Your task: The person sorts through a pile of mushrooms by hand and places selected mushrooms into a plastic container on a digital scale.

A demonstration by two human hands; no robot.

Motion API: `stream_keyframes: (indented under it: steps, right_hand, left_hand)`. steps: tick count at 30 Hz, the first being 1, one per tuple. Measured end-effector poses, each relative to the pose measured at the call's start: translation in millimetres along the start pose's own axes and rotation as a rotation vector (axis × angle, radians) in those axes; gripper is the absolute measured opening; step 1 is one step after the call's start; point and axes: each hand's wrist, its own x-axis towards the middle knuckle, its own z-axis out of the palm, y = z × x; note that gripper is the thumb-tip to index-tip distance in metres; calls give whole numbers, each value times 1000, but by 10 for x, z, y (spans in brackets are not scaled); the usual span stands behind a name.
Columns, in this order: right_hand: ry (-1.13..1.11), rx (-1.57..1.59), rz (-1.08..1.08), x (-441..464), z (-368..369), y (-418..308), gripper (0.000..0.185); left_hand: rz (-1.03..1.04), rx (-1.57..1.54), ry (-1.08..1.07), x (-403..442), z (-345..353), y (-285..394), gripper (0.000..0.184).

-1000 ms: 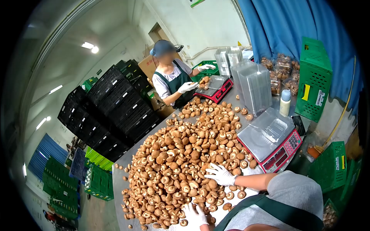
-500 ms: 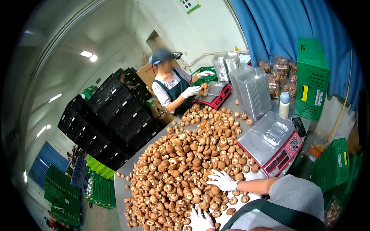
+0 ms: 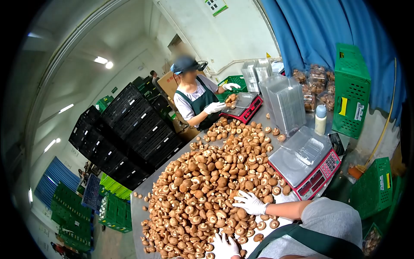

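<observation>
Wearer's two hands (image 3: 251,203), co-worker's two hands (image 3: 214,108), two scales (image 3: 298,149), one bottle (image 3: 320,121)

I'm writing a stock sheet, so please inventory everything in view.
Shiitake mushrooms: uncountable, brown, heaped on table
Metal table: one, grey, centre
Digital scales: two, red and grey, on table
Plastic trays: many, clear, mostly stacked on table
Bottle: one, pale, blue-capped, beyond near scale
Mushroom packs: several, clear, before curtain
Curtain: at least one, blue, upper right
Black crates: many, stacked, left
Green crates: many, left and right
Cardboard box: one, brown, behind co-worker
Co-worker: one clearly visible, green apron, beyond mushrooms
Right hand: one, white-gloved, on mushrooms
Left hand: one, white-gloved, by mushrooms
</observation>
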Motion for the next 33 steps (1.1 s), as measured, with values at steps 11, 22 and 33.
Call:
stream_keyframes:
  steps: [11, 22, 33]
  right_hand:
    - [34, 34, 4, -8, 34, 11, 50]
    - [61, 61, 1, -12, 49, 10, 51]
    - [32, 35, 7, -12, 35, 5, 50]
  left_hand:
    - [10, -48, 26, 20, 15, 20, 33]
    - [-4, -24, 22, 44, -19, 84, 34]
    - [22, -14, 43, 23, 10, 49, 35]
